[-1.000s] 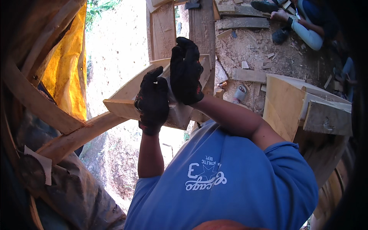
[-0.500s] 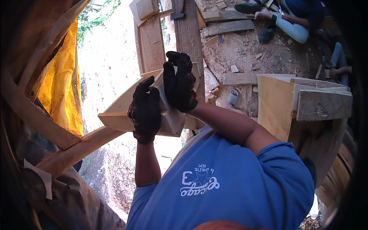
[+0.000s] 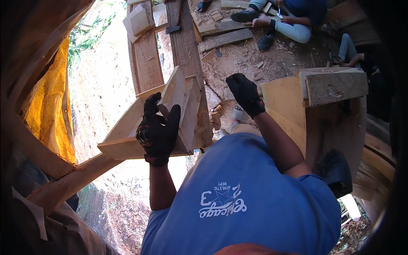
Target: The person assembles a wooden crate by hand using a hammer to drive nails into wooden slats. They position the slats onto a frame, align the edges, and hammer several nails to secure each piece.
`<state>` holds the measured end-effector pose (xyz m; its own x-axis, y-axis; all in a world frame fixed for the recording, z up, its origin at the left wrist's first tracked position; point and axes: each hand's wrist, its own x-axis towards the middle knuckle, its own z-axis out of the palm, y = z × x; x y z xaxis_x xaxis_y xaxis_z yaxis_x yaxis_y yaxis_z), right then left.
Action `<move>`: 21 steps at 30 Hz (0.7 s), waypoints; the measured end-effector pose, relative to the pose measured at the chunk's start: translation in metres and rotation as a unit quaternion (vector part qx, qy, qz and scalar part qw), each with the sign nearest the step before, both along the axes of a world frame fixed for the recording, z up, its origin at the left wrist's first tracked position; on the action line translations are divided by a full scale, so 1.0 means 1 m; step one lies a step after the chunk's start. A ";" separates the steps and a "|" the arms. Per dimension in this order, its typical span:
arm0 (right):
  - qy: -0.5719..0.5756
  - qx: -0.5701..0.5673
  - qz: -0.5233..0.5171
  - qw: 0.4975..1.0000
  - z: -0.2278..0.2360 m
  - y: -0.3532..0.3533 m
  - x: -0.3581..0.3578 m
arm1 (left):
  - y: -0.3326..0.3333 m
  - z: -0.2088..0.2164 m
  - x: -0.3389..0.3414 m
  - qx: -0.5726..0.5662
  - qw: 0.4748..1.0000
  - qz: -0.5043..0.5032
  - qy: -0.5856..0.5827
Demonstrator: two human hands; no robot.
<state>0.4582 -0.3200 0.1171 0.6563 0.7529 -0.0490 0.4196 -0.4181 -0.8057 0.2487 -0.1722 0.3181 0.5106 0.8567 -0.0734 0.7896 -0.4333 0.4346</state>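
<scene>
My left hand [image 3: 156, 134], in a black glove, is at a wooden box-like frame [image 3: 123, 148] with slanted sides. Its thumb and fingers are closed round the lower end of a short pale board [image 3: 173, 90], which stands tilted inside the frame. Beside that piece, a second slanted board [image 3: 190, 112] leans within the frame. My right hand [image 3: 246, 95], also black-gloved, is in the air right of the frame, touching neither it nor the larger wooden piece farther right. Its fingers are curled together; what they hold, if anything, is hidden.
Two long planks [image 3: 146, 63] run away beyond the frame, one bearing a wooden block [image 3: 139, 22]. A large curved wooden piece [image 3: 282, 106] stands at right. Yellow sheeting [image 3: 46, 106] hangs at left. A seated person [image 3: 293, 29] and another person are at the far right, among scraps and sawdust.
My right hand has left the frame and moved right. The short board now shows tilted up in the frame at my left hand. The view has shifted, moving the surroundings leftward.
</scene>
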 end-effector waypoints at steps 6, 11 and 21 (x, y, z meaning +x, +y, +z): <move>-0.150 -0.047 0.094 0.983 0.040 -0.076 -0.033 | -0.012 -0.003 -0.014 0.006 0.999 -0.039 0.029; -0.230 -0.038 -0.152 0.960 0.130 -0.147 -0.064 | -0.007 -0.018 -0.028 0.052 0.995 -0.086 -0.003; -0.453 -0.513 -0.247 0.686 0.035 -0.366 -0.037 | 0.012 -0.027 -0.025 0.131 0.980 -0.144 -0.033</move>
<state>0.4212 -0.6860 0.1520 0.9303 0.3015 0.2087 0.1567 -0.8414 0.5172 0.2237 -0.1599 0.2910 0.7305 0.6610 0.1714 0.5917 -0.7380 0.3243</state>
